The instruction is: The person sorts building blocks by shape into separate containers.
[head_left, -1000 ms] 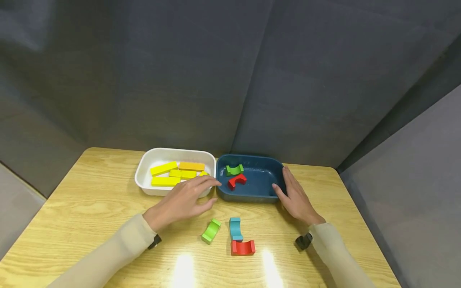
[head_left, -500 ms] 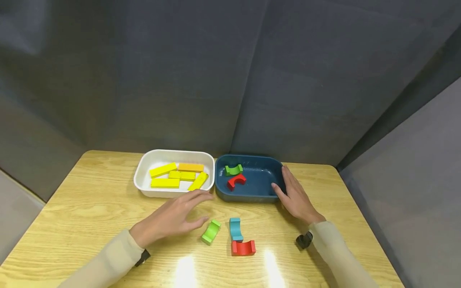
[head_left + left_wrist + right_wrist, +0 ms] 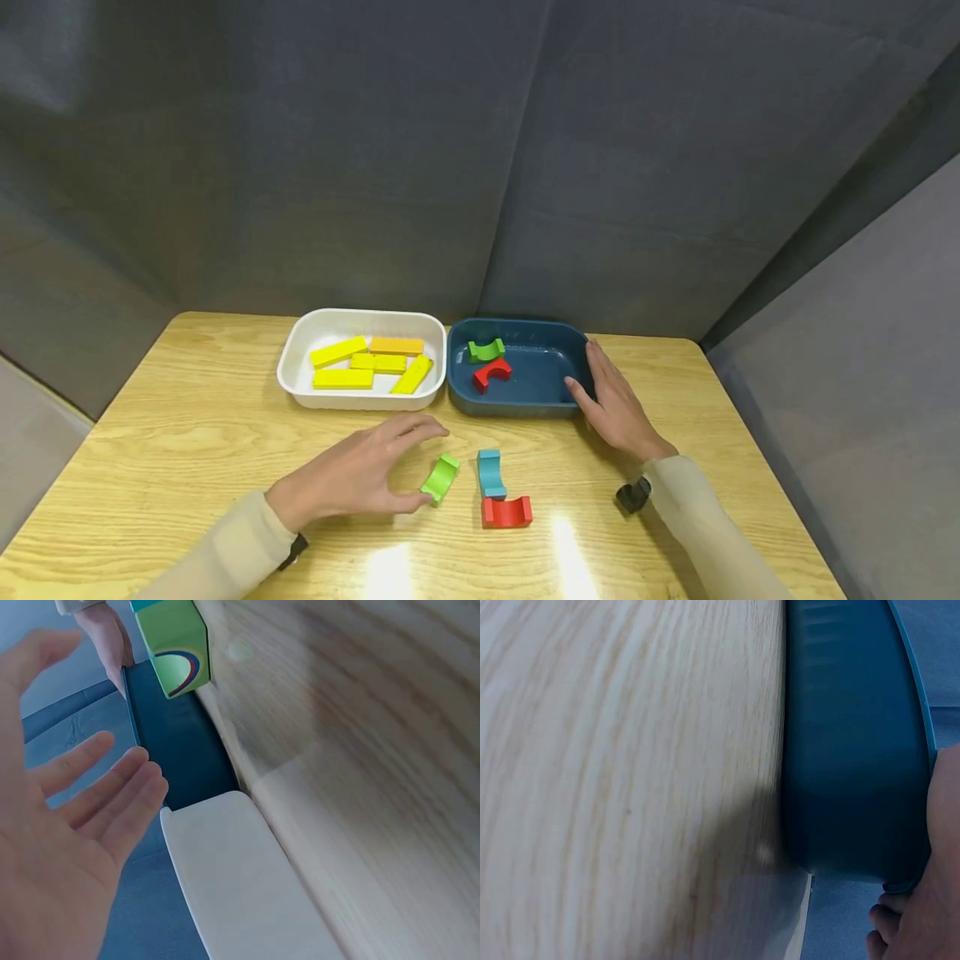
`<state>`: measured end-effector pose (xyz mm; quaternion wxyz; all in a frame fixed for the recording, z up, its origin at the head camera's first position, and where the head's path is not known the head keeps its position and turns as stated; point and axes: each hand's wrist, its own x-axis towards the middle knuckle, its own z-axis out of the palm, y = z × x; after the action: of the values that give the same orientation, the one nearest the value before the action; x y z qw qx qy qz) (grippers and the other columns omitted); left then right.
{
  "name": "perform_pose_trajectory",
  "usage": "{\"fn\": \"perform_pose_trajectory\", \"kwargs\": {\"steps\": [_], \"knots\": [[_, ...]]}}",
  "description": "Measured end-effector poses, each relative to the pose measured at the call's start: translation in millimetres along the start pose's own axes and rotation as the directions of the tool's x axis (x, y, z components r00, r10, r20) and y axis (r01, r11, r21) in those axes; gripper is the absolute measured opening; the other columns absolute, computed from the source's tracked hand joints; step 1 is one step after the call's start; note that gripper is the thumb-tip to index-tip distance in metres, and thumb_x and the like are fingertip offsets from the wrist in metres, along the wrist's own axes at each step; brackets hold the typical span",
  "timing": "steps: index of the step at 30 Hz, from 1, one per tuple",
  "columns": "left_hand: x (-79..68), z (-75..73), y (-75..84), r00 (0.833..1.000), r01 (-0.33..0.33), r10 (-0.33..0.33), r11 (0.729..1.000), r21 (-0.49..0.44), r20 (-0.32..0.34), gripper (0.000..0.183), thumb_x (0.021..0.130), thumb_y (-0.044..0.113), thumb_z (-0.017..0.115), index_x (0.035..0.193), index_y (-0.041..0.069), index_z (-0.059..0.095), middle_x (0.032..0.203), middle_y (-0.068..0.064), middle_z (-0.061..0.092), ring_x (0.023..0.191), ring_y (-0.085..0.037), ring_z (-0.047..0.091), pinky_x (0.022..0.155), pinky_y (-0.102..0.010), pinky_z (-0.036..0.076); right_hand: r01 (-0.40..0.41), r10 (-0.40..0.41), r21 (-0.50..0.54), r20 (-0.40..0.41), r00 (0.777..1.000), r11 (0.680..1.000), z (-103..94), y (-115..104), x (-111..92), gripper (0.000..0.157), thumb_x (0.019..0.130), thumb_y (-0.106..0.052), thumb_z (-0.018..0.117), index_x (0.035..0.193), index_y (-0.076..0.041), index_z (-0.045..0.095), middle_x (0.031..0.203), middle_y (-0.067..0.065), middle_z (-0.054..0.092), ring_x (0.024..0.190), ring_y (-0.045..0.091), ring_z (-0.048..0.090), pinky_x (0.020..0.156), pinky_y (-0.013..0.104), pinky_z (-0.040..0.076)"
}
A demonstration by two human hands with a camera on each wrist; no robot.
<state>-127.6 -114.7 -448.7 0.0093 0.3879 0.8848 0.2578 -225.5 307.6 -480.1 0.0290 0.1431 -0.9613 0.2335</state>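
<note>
Yellow fills most of the white tray [image 3: 360,401]: straight yellow blocks [image 3: 342,379] lie there with one orange block [image 3: 397,345], and that side of your sorting looks done, since you have no straight piece on the open table. The dark blue tray [image 3: 517,410], touching it, seems only part filled: you have a green arch block [image 3: 487,351] and a small red arch [image 3: 492,374] at its left end, with bare floor beyond them.

Three curved pieces appear to be left. Your lime arch block [image 3: 442,473] lies on the table in front of the trays, a teal arch block [image 3: 491,473] just to its right, and a red arch block [image 3: 507,512] against the teal one's near end. Your left hand [image 3: 352,471] is spread, thumb and fingers wide around the lime one; whether the thumb touches it, you cannot tell. Your right hand [image 3: 618,417] grips the blue tray's right end, thumb inside the wall and fingers outside.

You work on a pale wood-grained table [image 3: 187,433] with bright glare [image 3: 573,558] near you, a dark grey cloth [image 3: 375,150] hanging behind and a lighter grey panel [image 3: 862,375] on your right
</note>
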Motion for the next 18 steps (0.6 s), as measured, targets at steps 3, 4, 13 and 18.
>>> {"fn": "perform_pose_trajectory", "kwargs": {"steps": [3, 4, 13, 18], "knots": [[-0.2, 3.4, 1.7, 0.999, 0.009, -0.008, 1.000, -0.009, 0.048, 0.077, 0.091, 0.046, 0.084, 0.157, 0.019, 0.053, 0.157, 0.004, 0.051, 0.138, -0.016, 0.055, 0.112, -0.040, 0.054, 0.001, -0.001, 0.002, -0.001, 1.000, 1.000, -0.1, 0.1, 0.2, 0.084, 0.114, -0.052, 0.043, 0.172, -0.003, 0.006, 0.181, 0.014, 0.002, 0.164, 0.044, 0.012, 0.129, 0.066, 0.014], [-0.1, 4.7, 2.4, 0.998, 0.009, -0.009, 1.000, -0.007, 0.062, 0.077, 0.091, 0.045, 0.084, 0.157, 0.019, 0.053, 0.158, 0.004, 0.051, 0.138, -0.016, 0.055, 0.112, -0.040, 0.054, 0.001, -0.001, 0.004, -0.001, 1.000, 1.000, -0.2, 0.1, 0.1, 0.084, 0.114, -0.052, 0.043, 0.172, -0.004, 0.006, 0.181, 0.014, 0.002, 0.164, 0.044, 0.012, 0.129, 0.066, 0.014], [7.9, 15.7, 10.3, 0.985, -0.005, -0.003, 0.999, 0.046, 0.171, 0.075, 0.092, 0.030, 0.078, 0.159, 0.016, 0.048, 0.159, -0.001, 0.050, 0.139, -0.018, 0.053, 0.113, -0.038, 0.052, -0.001, 0.001, 0.002, -0.002, 1.000, 1.000, -0.1, 0.6, 0.4, 0.084, 0.114, -0.053, 0.043, 0.172, -0.004, 0.006, 0.181, 0.013, 0.002, 0.165, 0.042, 0.010, 0.129, 0.066, 0.014], [12.1, 20.3, 12.7, 0.979, -0.005, -0.008, 0.998, 0.066, 0.203, 0.075, 0.092, 0.024, 0.078, 0.160, 0.013, 0.048, 0.159, -0.003, 0.049, 0.141, -0.020, 0.052, 0.113, -0.039, 0.052, -0.006, 0.006, 0.002, 0.000, 1.000, 1.000, 0.1, 0.0, 0.7, 0.085, 0.114, -0.053, 0.042, 0.172, -0.004, 0.005, 0.181, 0.013, 0.002, 0.165, 0.041, 0.010, 0.129, 0.065, 0.014]]}}
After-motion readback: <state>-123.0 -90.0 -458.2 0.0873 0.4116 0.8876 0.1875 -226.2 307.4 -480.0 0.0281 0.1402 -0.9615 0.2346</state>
